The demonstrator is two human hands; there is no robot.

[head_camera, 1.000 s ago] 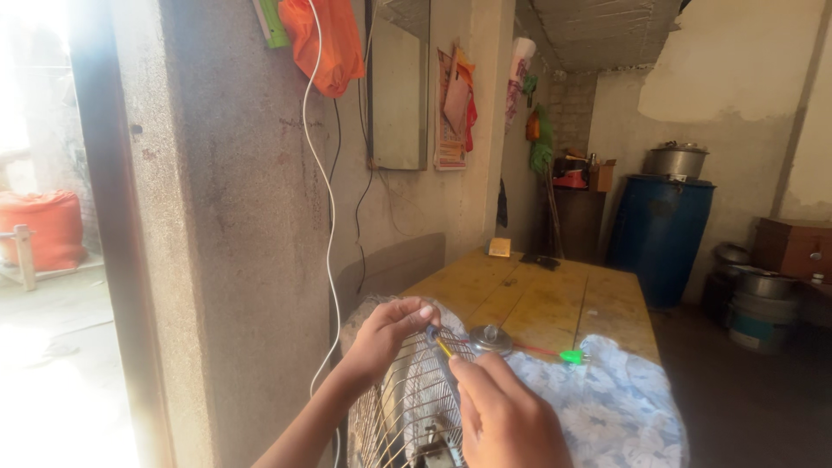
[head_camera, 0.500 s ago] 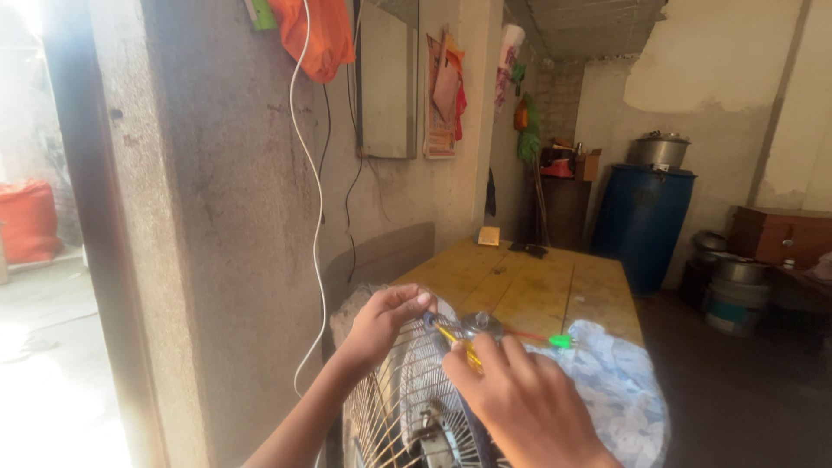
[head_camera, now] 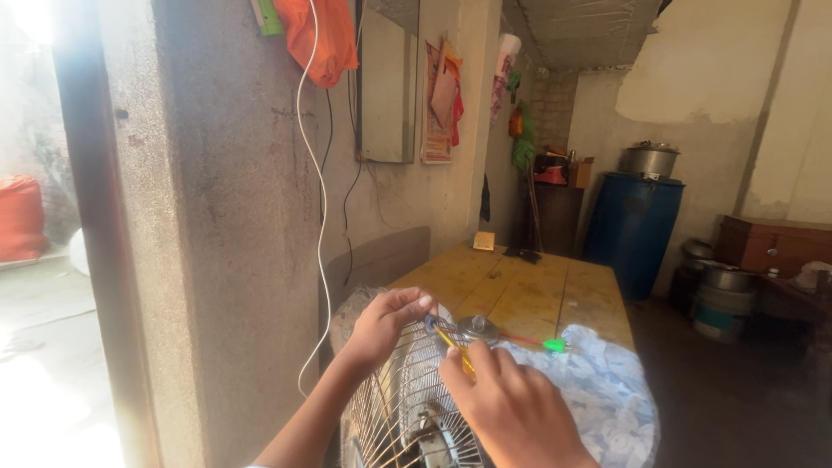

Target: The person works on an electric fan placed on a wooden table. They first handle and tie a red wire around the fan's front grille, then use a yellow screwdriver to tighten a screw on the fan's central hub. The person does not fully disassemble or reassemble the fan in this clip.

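A wire fan guard (head_camera: 403, 407) is seen at the bottom centre of the frame, standing upright at the near end of a yellow wooden table (head_camera: 529, 295), with a round metal hub cap (head_camera: 477, 328) at its top edge. The left hand (head_camera: 387, 325) is closed in a pinch on the upper rim of the guard. The right hand (head_camera: 511, 403) is curled around a yellow-handled tool (head_camera: 454, 347), whose tip is set against the wires near the left fingertips; a thin rod with a green tip (head_camera: 555, 345) is seen just beyond the cap. It is judged that the tool tip could slip off the thin round wire and strike the left fingers, since both hands are crowded on the same small patch. The guard could also tilt, being steadied only by the pinch. A pale flowered cloth (head_camera: 607, 394) is bunched just right of the guard and could snag the tool. At frame left a grey concrete pillar (head_camera: 217, 260) and a hanging white cable (head_camera: 321, 217) stand near, so elbow room is tight there. Open table is left toward the upper centre, and open floor at lower right.
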